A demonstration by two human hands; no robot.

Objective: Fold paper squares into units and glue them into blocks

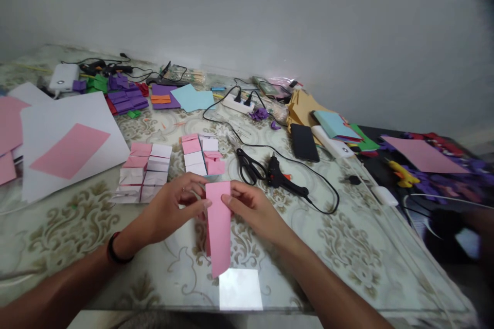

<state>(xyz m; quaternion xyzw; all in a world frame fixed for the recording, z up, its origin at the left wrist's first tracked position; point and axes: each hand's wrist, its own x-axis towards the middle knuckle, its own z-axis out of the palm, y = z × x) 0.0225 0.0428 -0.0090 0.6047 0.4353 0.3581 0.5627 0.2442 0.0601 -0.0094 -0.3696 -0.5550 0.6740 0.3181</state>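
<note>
Your left hand [170, 211] and right hand [250, 208] pinch the folded pink paper strip [218, 226] between closed fingers, scissors [249, 165] at two o'clock on the table [347, 236].

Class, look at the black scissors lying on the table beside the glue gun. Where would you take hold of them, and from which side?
Grip the scissors by the looped handles, which lie at the near end, towards the person; the blades point away towards the wall. Come from the near side with the right hand, the closer one. The glue gun and its cord crowd the right flank, so approaching from there is probably awkward.
</note>
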